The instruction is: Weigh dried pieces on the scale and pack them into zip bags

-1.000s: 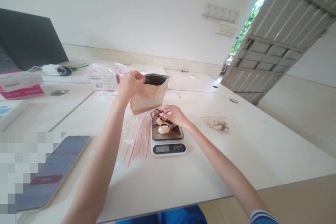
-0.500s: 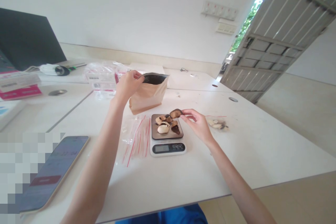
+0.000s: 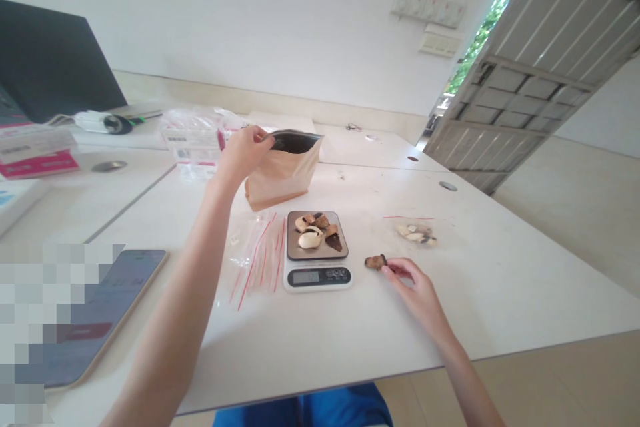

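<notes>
Carefully, left hand (image 3: 244, 155) pinching the top edge of a kraft paper bag (image 3: 283, 177), its mouth propped open by that grip; right hand (image 3: 414, 295) grasping a dark shell fragment (image 3: 375, 261), just right of a digital kitchen scale (image 3: 317, 273).

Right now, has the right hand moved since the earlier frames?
Yes. The right hand has moved off the scale to the scale's right and toward the near table edge, with a brown chunk at its fingertips.
</notes>
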`<move>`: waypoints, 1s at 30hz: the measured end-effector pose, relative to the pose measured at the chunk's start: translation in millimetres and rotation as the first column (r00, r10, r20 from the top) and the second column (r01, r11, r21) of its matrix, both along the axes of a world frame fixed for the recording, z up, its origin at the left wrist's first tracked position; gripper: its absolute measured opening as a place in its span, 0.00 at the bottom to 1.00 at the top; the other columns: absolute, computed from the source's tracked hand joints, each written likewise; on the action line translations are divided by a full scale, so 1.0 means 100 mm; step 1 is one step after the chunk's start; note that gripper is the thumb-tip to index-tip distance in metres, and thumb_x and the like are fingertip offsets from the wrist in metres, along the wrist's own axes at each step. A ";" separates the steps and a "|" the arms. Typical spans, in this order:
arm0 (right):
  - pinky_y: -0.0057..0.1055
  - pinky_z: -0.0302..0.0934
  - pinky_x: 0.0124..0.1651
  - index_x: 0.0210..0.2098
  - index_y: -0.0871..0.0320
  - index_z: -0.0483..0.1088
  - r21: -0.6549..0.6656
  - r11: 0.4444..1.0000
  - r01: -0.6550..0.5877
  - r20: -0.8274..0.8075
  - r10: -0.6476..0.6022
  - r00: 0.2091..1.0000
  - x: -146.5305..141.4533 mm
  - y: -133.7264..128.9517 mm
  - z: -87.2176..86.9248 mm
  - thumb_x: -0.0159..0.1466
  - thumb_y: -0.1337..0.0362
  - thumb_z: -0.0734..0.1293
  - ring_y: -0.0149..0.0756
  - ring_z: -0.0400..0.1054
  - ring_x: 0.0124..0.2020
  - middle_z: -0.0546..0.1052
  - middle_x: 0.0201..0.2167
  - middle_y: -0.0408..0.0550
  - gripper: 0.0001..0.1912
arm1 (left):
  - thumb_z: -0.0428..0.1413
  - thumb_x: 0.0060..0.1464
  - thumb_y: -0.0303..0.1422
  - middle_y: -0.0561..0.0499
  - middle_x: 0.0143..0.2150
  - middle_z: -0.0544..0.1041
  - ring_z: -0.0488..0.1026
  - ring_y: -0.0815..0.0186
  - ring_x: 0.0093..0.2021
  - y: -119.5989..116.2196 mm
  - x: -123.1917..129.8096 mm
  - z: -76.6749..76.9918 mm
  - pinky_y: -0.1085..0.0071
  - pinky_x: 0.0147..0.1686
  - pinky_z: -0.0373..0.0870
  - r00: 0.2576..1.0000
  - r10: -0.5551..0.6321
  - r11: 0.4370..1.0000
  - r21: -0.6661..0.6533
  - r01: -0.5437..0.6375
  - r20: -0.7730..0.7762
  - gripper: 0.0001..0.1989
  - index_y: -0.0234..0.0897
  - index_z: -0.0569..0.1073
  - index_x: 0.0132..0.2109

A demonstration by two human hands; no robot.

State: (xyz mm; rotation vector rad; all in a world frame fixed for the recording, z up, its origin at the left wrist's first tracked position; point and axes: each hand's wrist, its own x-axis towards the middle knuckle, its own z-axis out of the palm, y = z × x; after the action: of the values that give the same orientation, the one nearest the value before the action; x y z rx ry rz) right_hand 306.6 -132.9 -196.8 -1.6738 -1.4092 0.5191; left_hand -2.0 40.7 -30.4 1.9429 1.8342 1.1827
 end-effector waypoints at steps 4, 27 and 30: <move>0.39 0.62 0.49 0.36 0.57 0.71 0.055 0.998 -0.015 0.076 0.011 0.997 -0.04 -0.04 -0.01 0.58 0.53 0.65 0.41 0.69 0.41 0.75 0.38 0.51 0.14 | 0.50 0.51 0.39 0.46 0.40 0.78 0.72 0.57 0.38 0.02 -0.01 -0.01 0.67 0.36 0.68 1.000 -0.008 1.000 -0.015 0.008 -0.019 0.13 0.38 0.76 0.39; 0.30 0.64 0.34 0.36 0.58 0.71 -0.056 0.962 -0.266 -0.157 0.255 0.954 -0.80 0.23 0.45 0.58 0.51 0.65 0.35 0.69 0.31 0.76 0.32 0.48 0.16 | 0.50 0.51 0.40 0.45 0.41 0.77 0.72 0.55 0.40 0.01 0.00 -0.01 0.65 0.38 0.69 0.999 -0.026 0.999 -0.045 0.025 -0.026 0.15 0.39 0.75 0.40; 0.30 0.63 0.34 0.37 0.58 0.71 -0.033 0.961 -0.276 -0.062 0.274 0.960 -0.89 0.38 0.43 0.59 0.55 0.64 0.34 0.68 0.30 0.77 0.34 0.48 0.14 | 0.50 0.51 0.39 0.45 0.41 0.77 0.73 0.55 0.39 0.01 0.00 0.00 0.64 0.37 0.69 0.999 -0.033 0.998 -0.053 0.031 -0.023 0.15 0.39 0.75 0.40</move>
State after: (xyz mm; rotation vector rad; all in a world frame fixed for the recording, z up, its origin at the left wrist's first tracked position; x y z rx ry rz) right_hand 217.2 -94.4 -154.3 -1.4897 -1.6089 0.7507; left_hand -2.4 41.8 -30.0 1.9580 1.8200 1.0951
